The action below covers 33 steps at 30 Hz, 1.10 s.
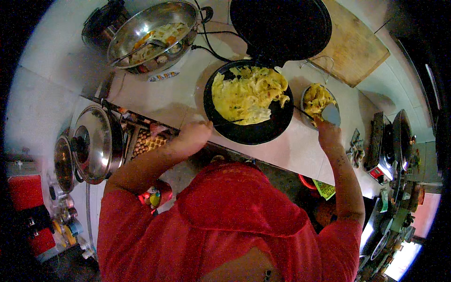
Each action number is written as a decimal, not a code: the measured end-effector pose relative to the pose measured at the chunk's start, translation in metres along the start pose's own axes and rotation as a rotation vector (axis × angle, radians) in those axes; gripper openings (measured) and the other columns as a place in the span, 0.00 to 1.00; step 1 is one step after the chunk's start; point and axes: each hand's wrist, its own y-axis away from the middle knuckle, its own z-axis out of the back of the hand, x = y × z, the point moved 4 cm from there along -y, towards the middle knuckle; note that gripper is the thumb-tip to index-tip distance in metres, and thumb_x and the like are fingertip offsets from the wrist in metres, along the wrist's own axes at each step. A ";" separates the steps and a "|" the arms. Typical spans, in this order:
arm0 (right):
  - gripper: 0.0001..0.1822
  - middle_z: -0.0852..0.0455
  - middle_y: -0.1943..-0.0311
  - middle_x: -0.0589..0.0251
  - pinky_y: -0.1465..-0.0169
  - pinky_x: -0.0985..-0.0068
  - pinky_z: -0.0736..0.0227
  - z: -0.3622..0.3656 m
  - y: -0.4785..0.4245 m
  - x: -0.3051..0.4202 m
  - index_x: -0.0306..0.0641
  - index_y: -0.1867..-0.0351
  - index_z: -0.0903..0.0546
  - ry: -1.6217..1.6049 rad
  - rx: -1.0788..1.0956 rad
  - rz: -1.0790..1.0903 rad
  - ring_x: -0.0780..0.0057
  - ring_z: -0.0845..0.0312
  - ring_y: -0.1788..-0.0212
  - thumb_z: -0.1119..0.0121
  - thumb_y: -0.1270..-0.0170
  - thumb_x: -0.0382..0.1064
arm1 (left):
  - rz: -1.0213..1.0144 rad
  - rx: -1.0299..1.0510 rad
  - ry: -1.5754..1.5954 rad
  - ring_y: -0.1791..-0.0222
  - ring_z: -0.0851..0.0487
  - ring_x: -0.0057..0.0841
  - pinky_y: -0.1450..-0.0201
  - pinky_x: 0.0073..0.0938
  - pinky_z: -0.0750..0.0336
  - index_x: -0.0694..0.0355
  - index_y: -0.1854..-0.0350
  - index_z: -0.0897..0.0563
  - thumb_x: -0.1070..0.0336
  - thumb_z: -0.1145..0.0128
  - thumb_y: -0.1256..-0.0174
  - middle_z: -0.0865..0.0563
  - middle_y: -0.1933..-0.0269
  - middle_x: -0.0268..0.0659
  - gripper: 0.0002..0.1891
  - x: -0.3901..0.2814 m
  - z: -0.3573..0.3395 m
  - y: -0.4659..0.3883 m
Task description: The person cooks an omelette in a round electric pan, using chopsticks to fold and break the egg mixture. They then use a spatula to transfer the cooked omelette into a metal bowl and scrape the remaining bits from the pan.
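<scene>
A yellow egg-like pancake (243, 93) with a torn right edge lies in a round black electric griddle (250, 135), whose black lid (282, 28) stands raised behind. My left hand (197, 137), at the griddle's lower left rim, is closed on a thin dark utensil (223, 123) whose end touches the pancake. Beside the griddle on the right is a bowl (302, 102) of yellow cooked pieces (316, 97). At its near edge my right hand (329, 134) grips a thin dark utensil (302, 112) pointing towards the griddle. A flat greyish piece (331, 114) shows by those fingers; what it is stays unclear.
A steel pan (119, 53) with food and a ladle stands back left, near black cords (211, 49). Behind on the right lies a wooden board (356, 46). A lidded pot (93, 144) is at left; a cooker (382, 151) and a cloth (356, 149) are at right.
</scene>
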 end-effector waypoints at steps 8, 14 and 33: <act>0.17 0.19 0.72 0.55 0.70 0.64 0.28 0.058 -0.006 0.015 0.49 0.52 0.25 0.104 0.436 0.043 0.57 0.22 0.71 0.55 0.43 0.33 | 0.039 -0.048 0.208 0.70 0.18 0.42 0.69 0.40 0.24 0.67 0.62 0.26 0.69 0.55 0.46 0.18 0.69 0.47 0.11 0.024 0.021 0.020; 0.27 0.19 0.69 0.53 0.67 0.62 0.27 0.041 -0.034 0.055 0.55 0.43 0.32 -0.078 0.315 0.022 0.57 0.21 0.68 0.57 0.46 0.27 | 0.249 -0.078 0.057 0.69 0.18 0.42 0.69 0.40 0.24 0.66 0.63 0.25 0.70 0.55 0.46 0.18 0.70 0.47 0.10 0.026 0.077 -0.002; 0.26 0.20 0.75 0.63 0.76 0.72 0.27 0.007 -0.070 0.070 0.48 0.42 0.33 0.393 0.249 0.281 0.68 0.21 0.73 0.51 0.46 0.31 | 0.285 -0.062 0.065 0.70 0.17 0.35 0.70 0.34 0.22 0.67 0.71 0.20 0.69 0.49 0.52 0.17 0.72 0.44 0.08 0.020 0.016 -0.010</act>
